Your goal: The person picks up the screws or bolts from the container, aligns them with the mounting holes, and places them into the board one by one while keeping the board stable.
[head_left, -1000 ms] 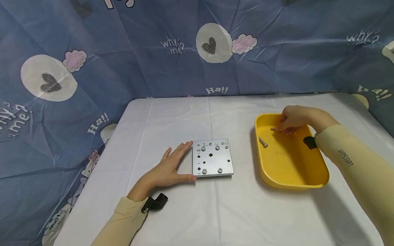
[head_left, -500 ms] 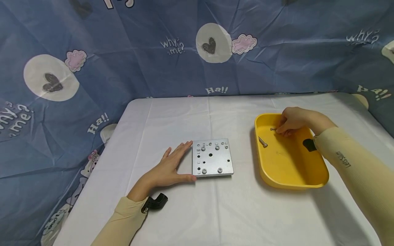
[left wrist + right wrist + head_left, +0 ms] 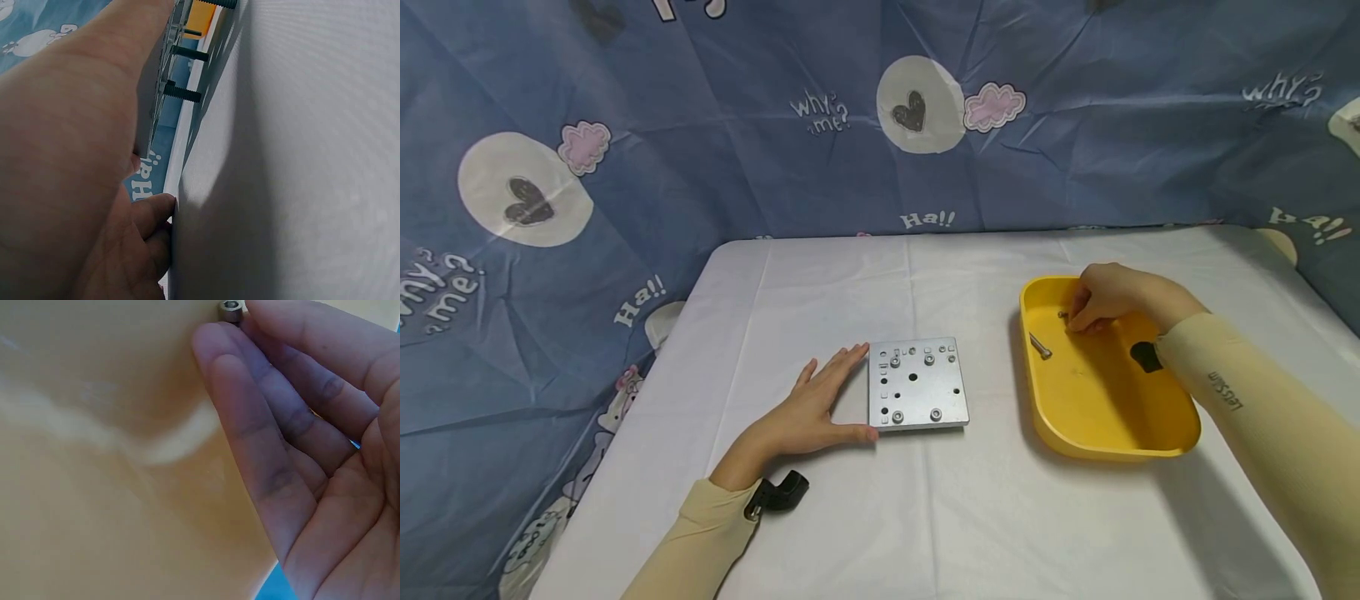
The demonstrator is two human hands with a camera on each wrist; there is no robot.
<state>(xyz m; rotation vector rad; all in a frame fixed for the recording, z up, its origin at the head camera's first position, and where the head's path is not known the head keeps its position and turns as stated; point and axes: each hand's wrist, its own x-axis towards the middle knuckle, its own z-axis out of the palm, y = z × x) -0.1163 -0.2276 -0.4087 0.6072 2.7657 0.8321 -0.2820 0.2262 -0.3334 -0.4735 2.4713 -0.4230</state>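
A square silver metal plate (image 3: 917, 385) lies on the white table with several socket-head screws seated in its holes. Threaded screw shanks (image 3: 183, 92) poke out of its underside in the left wrist view. My left hand (image 3: 808, 421) spans the plate's left edge, thumb at the near corner and fingertip at the far one. Inside the yellow bin (image 3: 1093, 417), my right hand (image 3: 1108, 296) pinches a small socket-head screw (image 3: 230, 309) between thumb and fingers. Its head shows in the right wrist view; the fingers hide most of its shank.
A longer loose screw (image 3: 1041, 347) lies in the bin by its left wall. The bin stands right of the plate, with white tablecloth (image 3: 992, 500) between and in front. A blue printed curtain (image 3: 820, 183) hangs behind the table.
My right hand has shifted slightly left within the bin, and less of the small screw shows past its fingertips. The left hand and the plate stay where they were.
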